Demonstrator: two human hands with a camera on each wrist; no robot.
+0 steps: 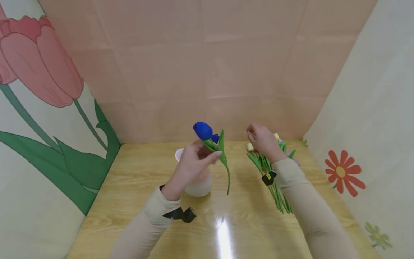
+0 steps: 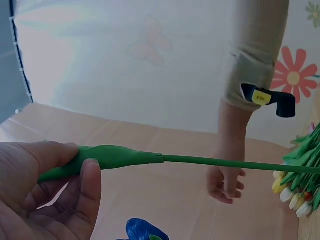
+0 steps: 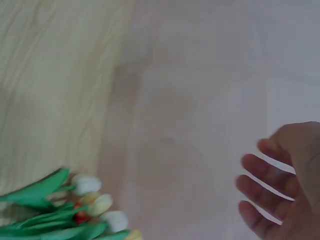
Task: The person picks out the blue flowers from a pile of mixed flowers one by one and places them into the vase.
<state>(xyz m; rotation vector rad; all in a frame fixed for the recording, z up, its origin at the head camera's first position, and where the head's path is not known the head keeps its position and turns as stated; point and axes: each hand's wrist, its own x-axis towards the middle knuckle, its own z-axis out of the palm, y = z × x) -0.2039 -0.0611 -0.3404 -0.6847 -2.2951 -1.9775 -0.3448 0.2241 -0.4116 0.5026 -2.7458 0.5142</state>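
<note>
My left hand (image 1: 194,160) pinches a blue artificial tulip (image 1: 203,130) by its green leaves, between thumb and fingers. The bloom and a small blue bud point up and left; the thin stem (image 2: 240,164) hangs below the hand in the head view. Behind the left hand stands a round, pale vase (image 1: 198,187), its rim partly showing and its middle hidden. My right hand (image 1: 263,142) is held above a bunch of artificial tulips (image 1: 275,190) on the table. Loosely bent and holding nothing, its fingers (image 3: 265,170) show in the right wrist view.
The wooden table (image 1: 136,180) meets a pinkish backdrop (image 1: 207,72) at its far edge. A printed tulip panel (image 1: 42,64) bounds the left side, and a pale panel with a printed red flower (image 1: 344,172) the right. White and yellow blooms (image 3: 100,202) lie at the bunch's far end.
</note>
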